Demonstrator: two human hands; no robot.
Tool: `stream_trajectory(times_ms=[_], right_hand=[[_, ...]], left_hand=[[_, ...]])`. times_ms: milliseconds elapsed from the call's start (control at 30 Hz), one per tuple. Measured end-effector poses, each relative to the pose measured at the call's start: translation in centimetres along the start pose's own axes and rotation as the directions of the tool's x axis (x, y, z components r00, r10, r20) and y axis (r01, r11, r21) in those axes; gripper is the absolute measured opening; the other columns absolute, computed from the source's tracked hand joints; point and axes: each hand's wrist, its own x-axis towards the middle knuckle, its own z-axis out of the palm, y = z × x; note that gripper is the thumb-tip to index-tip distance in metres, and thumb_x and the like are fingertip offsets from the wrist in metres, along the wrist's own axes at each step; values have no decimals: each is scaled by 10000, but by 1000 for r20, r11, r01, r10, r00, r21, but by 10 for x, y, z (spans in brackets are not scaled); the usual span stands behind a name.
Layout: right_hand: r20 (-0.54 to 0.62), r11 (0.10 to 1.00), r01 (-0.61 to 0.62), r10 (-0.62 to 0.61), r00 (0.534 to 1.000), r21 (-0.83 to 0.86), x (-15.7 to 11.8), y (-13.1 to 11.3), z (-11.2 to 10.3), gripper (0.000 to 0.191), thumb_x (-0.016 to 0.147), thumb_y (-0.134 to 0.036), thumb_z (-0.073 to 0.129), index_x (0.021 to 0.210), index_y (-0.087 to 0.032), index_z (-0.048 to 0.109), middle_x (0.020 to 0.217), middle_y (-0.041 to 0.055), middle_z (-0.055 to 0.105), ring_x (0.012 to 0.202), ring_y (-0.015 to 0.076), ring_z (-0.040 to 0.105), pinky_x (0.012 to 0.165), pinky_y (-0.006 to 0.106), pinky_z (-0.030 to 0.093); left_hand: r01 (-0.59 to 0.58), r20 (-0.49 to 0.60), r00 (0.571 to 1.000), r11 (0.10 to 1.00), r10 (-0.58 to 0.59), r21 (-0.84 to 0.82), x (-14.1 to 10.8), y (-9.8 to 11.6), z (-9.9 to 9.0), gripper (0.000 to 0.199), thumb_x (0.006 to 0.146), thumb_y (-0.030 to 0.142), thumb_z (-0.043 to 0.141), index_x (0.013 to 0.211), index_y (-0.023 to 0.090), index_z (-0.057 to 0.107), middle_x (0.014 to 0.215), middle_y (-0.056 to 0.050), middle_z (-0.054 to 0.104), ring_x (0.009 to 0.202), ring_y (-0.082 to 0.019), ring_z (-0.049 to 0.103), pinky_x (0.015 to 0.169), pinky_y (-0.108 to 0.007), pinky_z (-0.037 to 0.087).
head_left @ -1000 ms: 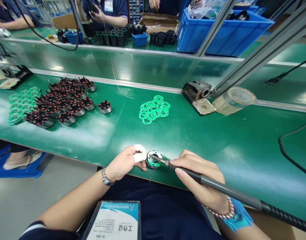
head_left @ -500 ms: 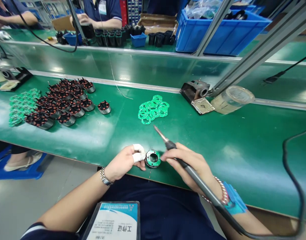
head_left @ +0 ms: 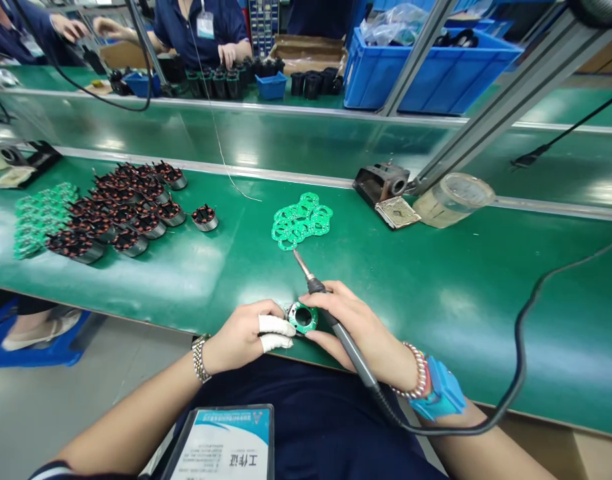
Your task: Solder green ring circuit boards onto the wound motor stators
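In the head view, the only one, we see the round part with a green ring board [head_left: 307, 329] at the near edge of the table [head_left: 411, 287], close to the body, probably because small work is easier there. Our left hand [head_left: 246, 333], two fingers wrapped in white, is closed on its left side, it seems for steadying it. Our right hand [head_left: 359, 333] grips the soldering iron [head_left: 350, 348], and its fingertips also reach the right side of the round part. The iron's tip points beyond the part, away from our fingers, perhaps for safety. The loose ring boards [head_left: 306, 220] lie beyond the round part; the copper-wound parts [head_left: 129, 213] are gathered to its left, and the iron stand [head_left: 386, 183] is beyond it to the right, supposedly for easy reach.
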Motion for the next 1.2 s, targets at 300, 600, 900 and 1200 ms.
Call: stream_trajectory(times_ms=[300,600,900,1200], right_hand=[[-235,998,-53,43,971,-38,-7,-13,19,267,791,-151,567,1042,-200,490,854,66,603,839,208,544,703,354,507],[-260,999,37,-27,965,35,12,-11,24,251,788,-49,515,985,-202,485,771,34,580,758,169,505,673,306,495],[-261,995,100,-93,961,13,11,-12,29,275,757,-7,506,963,-186,477,742,40,584,722,171,481,660,317,479],[-342,999,-15,30,939,47,0,-18,13,227,748,-38,538,901,-205,519,735,31,571,709,167,512,621,295,471]], left_hand=[[381,88,918,794,-387,-475,15,11,4,162,664,246,641,600,143,534,568,24,538,502,-82,502,515,-203,422],[366,61,919,783,-390,-504,10,13,6,154,667,221,637,645,149,503,586,33,522,536,-84,514,546,-214,440],[294,-29,931,796,-363,-528,6,14,11,153,709,272,612,691,140,538,622,24,536,553,-83,529,565,-220,468],[362,1,905,767,-426,-531,8,13,10,168,704,290,602,689,143,522,567,23,551,525,-94,549,545,-230,485]])
